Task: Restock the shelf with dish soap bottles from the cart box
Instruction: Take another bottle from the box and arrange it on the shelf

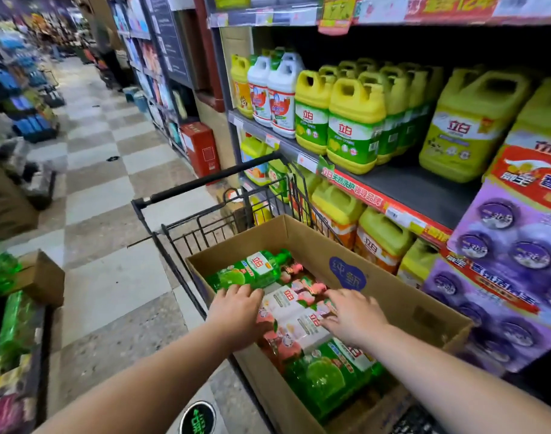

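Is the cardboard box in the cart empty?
No, the box holds green bottles and pink bottles lying on their sides.

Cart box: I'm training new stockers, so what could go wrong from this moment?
The pink bottles lie loose among green bottles in the box; with the left hand and right hand only on top, one may slip when lifted. The yellow jugs stand near the shelf edge and could be knocked.
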